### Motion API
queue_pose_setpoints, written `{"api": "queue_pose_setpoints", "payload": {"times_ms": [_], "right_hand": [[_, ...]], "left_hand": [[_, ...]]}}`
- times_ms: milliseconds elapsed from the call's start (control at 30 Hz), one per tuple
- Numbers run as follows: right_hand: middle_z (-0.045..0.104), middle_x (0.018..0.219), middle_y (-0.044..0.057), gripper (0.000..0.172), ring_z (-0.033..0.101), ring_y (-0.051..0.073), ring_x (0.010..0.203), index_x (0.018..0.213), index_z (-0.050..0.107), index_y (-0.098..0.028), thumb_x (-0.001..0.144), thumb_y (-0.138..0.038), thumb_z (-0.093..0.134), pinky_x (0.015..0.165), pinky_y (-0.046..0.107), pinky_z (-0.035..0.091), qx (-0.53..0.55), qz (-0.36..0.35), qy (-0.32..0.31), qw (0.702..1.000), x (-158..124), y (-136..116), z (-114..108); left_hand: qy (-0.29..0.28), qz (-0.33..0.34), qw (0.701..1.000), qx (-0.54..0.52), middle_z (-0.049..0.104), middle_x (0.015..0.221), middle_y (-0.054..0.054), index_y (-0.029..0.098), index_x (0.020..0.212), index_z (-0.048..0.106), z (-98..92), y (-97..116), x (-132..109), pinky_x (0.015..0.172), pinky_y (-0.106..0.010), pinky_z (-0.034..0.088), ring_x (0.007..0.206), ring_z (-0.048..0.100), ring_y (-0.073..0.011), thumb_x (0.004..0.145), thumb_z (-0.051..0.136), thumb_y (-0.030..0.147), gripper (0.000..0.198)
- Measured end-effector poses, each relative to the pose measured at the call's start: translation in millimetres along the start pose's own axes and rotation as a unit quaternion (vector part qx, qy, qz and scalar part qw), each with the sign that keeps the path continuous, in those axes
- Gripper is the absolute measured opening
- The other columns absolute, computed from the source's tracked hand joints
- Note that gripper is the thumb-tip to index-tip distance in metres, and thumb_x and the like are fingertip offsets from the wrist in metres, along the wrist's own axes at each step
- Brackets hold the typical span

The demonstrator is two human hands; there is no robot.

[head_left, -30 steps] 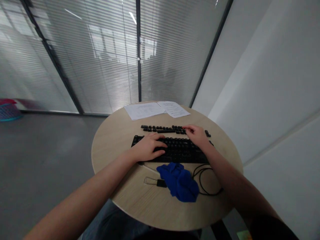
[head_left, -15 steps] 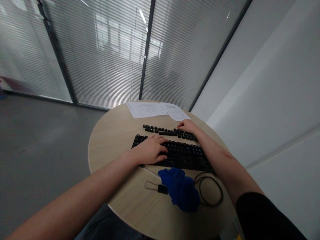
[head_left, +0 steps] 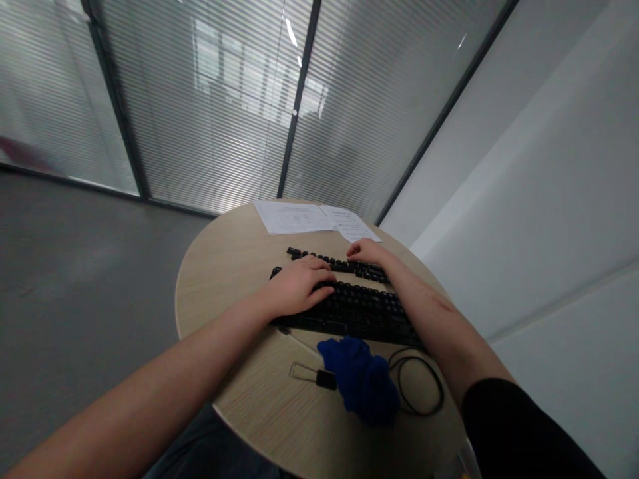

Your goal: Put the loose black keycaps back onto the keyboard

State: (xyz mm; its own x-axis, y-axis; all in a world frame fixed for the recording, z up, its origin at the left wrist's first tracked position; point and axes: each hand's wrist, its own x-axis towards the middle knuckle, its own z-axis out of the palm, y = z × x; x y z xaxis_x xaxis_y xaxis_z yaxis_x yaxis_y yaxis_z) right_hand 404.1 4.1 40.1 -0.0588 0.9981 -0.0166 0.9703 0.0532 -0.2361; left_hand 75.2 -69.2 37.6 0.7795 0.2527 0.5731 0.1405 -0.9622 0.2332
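Observation:
A black keyboard (head_left: pixel 349 313) lies across the round wooden table. My left hand (head_left: pixel 302 286) rests over its left part, fingers spread and thumb apart, covering some of the keys. Beyond the keyboard, rows of loose black keycaps (head_left: pixel 344 267) are laid out on the tabletop. At these rows is my right hand (head_left: pixel 367 251), its fingers curled together and touching or just above the caps. Whatever is between its fingertips is too small and hidden to make out.
A crumpled blue cloth (head_left: pixel 362 382) lies on the near side of the table (head_left: pixel 269 426). Beside it are a wire keycap puller (head_left: pixel 324 379) with a black handle and a coiled black cable (head_left: pixel 442 392). Printed sheets (head_left: pixel 294 218) lie at the far edge, near a glass partition.
My left hand has shifted slightly away from me, toward the far edge of the keyboard. My right hand has moved a little left along the loose keycaps.

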Motion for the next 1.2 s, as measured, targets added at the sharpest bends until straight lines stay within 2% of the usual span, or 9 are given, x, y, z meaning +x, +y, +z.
{"api": "queue_pose_setpoints", "payload": {"times_ms": [333, 600, 700, 800, 1033, 1200], "right_hand": [[0.081, 0.096, 0.006, 0.021, 0.074, 0.018, 0.089, 0.098, 0.082, -0.019, 0.08, -0.01, 0.075, 0.085, 0.026, 0.054, -0.001, -0.01, 0.039, 0.999, 5.8, 1.4, 10.3], [0.08, 0.101, 0.007, 0.017, 0.073, 0.018, 0.094, 0.101, 0.081, -0.019, 0.085, -0.017, 0.074, 0.087, 0.026, 0.053, -0.002, -0.012, 0.091, 0.996, 5.5, 0.9, 15.7], [0.08, 0.106, 0.007, 0.019, 0.072, 0.018, 0.1, 0.103, 0.08, -0.019, 0.086, -0.016, 0.071, 0.092, 0.027, 0.052, -0.003, -0.005, 0.117, 0.993, 5.5, -0.1, 16.8], [0.08, 0.105, 0.007, 0.021, 0.073, 0.018, 0.097, 0.104, 0.08, -0.019, 0.087, -0.014, 0.069, 0.09, 0.026, 0.052, -0.004, 0.004, 0.131, 0.991, 6.0, -1.1, 16.9], [0.08, 0.104, 0.006, 0.021, 0.072, 0.019, 0.094, 0.106, 0.081, -0.02, 0.088, -0.024, 0.071, 0.087, 0.026, 0.052, -0.031, 0.038, 0.115, 0.992, 6.1, 8.0, 4.2], [0.079, 0.082, 0.005, 0.019, 0.071, 0.02, 0.078, 0.087, 0.084, -0.018, 0.084, -0.035, 0.075, 0.072, 0.025, 0.05, -0.056, 0.078, 0.068, 0.993, 1.8, 17.1, 0.6]], "left_hand": [[0.008, -0.034, 0.999, -0.022, 0.07, 0.112, -0.011, 0.017, 0.114, 0.07, -0.7, -5.4, -1.3, 0.099, -0.043, 0.049, 0.11, 0.062, -0.0264, 0.1, 0.052, 0.034, 0.028], [0.006, -0.047, 0.998, -0.031, 0.07, 0.112, -0.011, 0.017, 0.114, 0.071, -1.7, -4.9, -1.0, 0.1, -0.043, 0.049, 0.111, 0.062, -0.0261, 0.1, 0.051, 0.033, 0.029], [0.002, -0.051, 0.998, -0.026, 0.07, 0.112, -0.011, 0.017, 0.114, 0.071, -2.3, -4.5, -0.7, 0.099, -0.044, 0.049, 0.109, 0.062, -0.0263, 0.1, 0.051, 0.034, 0.029], [-0.007, -0.057, 0.998, -0.02, 0.071, 0.109, -0.011, 0.018, 0.113, 0.071, -2.7, -4.5, -0.7, 0.097, -0.043, 0.05, 0.107, 0.063, -0.0262, 0.1, 0.052, 0.034, 0.028], [-0.02, -0.057, 0.998, -0.016, 0.07, 0.107, -0.009, 0.018, 0.112, 0.071, -2.4, -6.2, -1.1, 0.095, -0.04, 0.05, 0.104, 0.063, -0.0246, 0.1, 0.051, 0.033, 0.027], [-0.019, -0.061, 0.998, -0.024, 0.07, 0.107, -0.01, 0.018, 0.111, 0.072, -3.8, -5.8, -0.3, 0.095, -0.04, 0.05, 0.104, 0.063, -0.0246, 0.1, 0.052, 0.032, 0.027]]}}
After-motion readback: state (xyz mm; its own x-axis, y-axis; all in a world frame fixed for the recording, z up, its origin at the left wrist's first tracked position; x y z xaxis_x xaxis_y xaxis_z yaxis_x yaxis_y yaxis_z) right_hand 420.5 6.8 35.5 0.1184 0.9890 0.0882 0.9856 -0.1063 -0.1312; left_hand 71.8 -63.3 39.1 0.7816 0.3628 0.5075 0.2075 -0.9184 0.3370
